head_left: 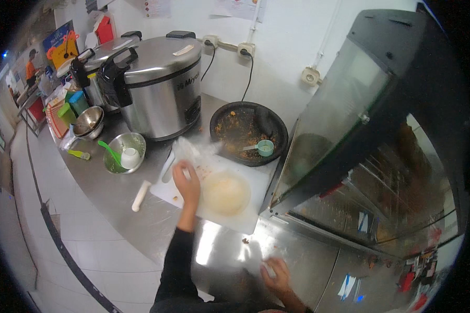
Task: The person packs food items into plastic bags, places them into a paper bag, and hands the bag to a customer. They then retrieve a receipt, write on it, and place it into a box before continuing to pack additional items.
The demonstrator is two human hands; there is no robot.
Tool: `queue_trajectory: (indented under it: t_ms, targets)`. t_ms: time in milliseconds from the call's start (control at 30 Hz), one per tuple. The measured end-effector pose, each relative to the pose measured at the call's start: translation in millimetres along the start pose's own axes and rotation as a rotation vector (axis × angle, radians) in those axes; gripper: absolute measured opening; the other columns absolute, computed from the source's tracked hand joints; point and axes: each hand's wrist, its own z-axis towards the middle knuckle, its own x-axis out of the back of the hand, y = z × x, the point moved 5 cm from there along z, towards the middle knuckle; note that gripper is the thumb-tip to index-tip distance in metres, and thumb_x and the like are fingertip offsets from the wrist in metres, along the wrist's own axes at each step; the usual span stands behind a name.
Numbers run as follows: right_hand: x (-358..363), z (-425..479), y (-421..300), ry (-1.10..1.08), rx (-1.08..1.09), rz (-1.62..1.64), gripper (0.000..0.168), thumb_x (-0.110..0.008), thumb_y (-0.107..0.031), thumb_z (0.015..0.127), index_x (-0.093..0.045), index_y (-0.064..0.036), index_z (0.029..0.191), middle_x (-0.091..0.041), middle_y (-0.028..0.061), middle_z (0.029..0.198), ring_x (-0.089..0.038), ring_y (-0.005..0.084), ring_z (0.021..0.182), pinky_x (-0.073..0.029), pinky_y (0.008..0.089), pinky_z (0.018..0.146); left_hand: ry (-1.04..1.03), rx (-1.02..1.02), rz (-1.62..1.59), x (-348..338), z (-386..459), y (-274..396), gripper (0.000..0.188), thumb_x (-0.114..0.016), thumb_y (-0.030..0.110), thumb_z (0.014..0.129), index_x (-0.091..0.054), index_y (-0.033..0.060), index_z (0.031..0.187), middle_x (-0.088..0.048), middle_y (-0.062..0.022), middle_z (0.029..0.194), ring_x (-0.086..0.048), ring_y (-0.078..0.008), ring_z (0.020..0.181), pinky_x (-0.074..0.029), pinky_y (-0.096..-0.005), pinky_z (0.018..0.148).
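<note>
My left hand (187, 183) is over the left part of a white cutting board (239, 223), its fingers curled. Just beyond the fingertips lies a crumpled clear plastic bag (194, 150); blur hides whether the fingers grip it. To the right of that hand, a round pale-yellow item (226, 194) rests on the board, too blurred to name more exactly. A knife with a white handle (167, 167) lies at the board's left edge. Low over the steel counter (219, 250), my right hand (276, 276) has thumb and fingers apart, and nothing shows between them.
Behind the board sits a dark stone mortar (235, 129) with food residue and a pale-green measuring scoop (264, 148). A steel bowl (139, 143) holds a green spoon and white cup. Large rice cookers (164, 90) stand behind. A white stick (141, 196) lies left; a glass-fronted cabinet (337, 105) rises right.
</note>
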Motion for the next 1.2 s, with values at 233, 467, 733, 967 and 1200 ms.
queue_trajectory:
  t_ms: [233, 467, 733, 967, 1200]
  targets:
    - [-5, 128, -98, 0.056, 0.61, 0.019, 0.022, -0.061, -0.01, 0.074, -0.056, -0.004, 0.095, -0.054, 0.0139, 0.099, -0.052, 0.0257, 0.09, -0.043, 0.0339, 0.077, -0.135, -0.34, 0.056, 93, -97, 149, 0.019, -0.056, -0.004, 0.064, -0.052, 0.0044, 0.08, -0.051, -0.0095, 0.079, -0.049, -0.0262, 0.076, -0.036, -0.0353, 0.071]
    - [51, 78, -76, 0.006, 0.169, 0.371, 0.028, -0.062, -0.007, 0.072, -0.054, 0.0, 0.097, -0.058, 0.0092, 0.087, -0.057, 0.0237, 0.086, -0.044, 0.0314, 0.078, -0.12, -0.317, -0.083, 97, -120, 206, 0.02, -0.055, -0.01, 0.061, -0.054, 0.0047, 0.075, -0.05, -0.0088, 0.078, -0.05, -0.0236, 0.072, -0.041, -0.0326, 0.064]
    - [147, 8, 0, 0.087, 0.225, 0.708, 0.02, -0.056, -0.009, 0.081, -0.05, -0.001, 0.098, -0.057, 0.0091, 0.093, -0.055, 0.0133, 0.084, -0.045, 0.0244, 0.072, -0.077, -0.604, -0.187, 81, -211, 317, 0.023, -0.057, -0.01, 0.061, -0.057, 0.0045, 0.078, -0.05, -0.0094, 0.079, -0.051, -0.0245, 0.076, -0.042, -0.0322, 0.066]
    - [231, -54, 109, -0.166, -0.405, 1.485, 0.024, -0.046, -0.031, 0.087, -0.05, -0.007, 0.085, -0.055, 0.0037, 0.083, -0.053, 0.0109, 0.078, -0.044, 0.023, 0.066, -0.977, 0.735, -0.909, 5, -306, 382, 0.019, -0.044, 0.0, 0.078, -0.055, 0.0013, 0.094, -0.055, -0.0111, 0.088, -0.055, -0.0189, 0.08, -0.046, -0.0267, 0.069]
    - [309, -117, 125, -0.708, -0.333, 1.558, 0.035, -0.048, -0.034, 0.084, -0.051, -0.004, 0.101, -0.06, 0.0071, 0.086, -0.06, 0.0169, 0.074, -0.048, 0.0255, 0.065, -1.397, 1.08, -1.299, -26, -371, 481, 0.031, -0.047, 0.004, 0.081, -0.041, 0.006, 0.111, -0.046, 0.0019, 0.054, -0.043, -0.0059, 0.041, -0.033, -0.0188, 0.035]
